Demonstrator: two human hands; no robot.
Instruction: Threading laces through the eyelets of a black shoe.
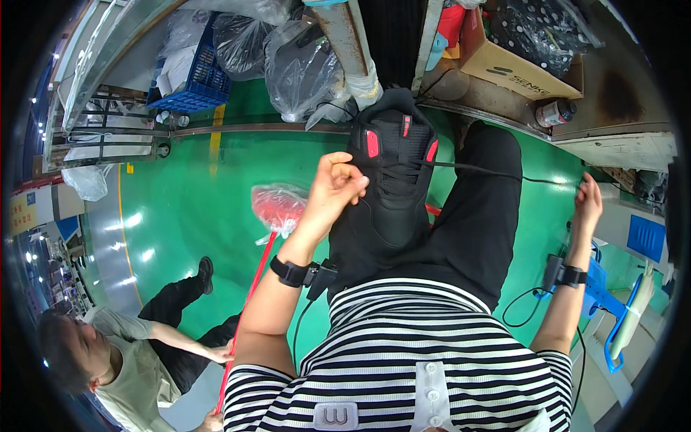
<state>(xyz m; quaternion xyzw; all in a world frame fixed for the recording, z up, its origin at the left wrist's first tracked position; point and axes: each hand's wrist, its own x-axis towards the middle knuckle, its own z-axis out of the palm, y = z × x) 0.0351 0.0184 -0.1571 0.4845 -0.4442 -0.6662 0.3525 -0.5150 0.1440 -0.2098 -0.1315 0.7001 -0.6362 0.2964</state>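
A black sneaker (392, 209) with red accents rests on my lap, its toe toward me. Its black shoelace (482, 170) is threaded through the eyelets, and one length stretches far out to the right. At that length's outer end, my right hand (589, 203) is closed with the lace between its fingers. My left hand (337, 186) is beside the shoe's left edge, fingers curled in a pinch; a thin dark strand runs from them toward the eyelets, mostly lost against the black shoe.
Beyond my knees stands a rusty metal frame (345, 36) with plastic-wrapped bags (299, 72) and a blue crate (194, 86). At the right are a cardboard box (518, 68) and a small jar (556, 113). At the left, a person (129, 360) holds a red pole (248, 309) ending in a plastic-covered head.
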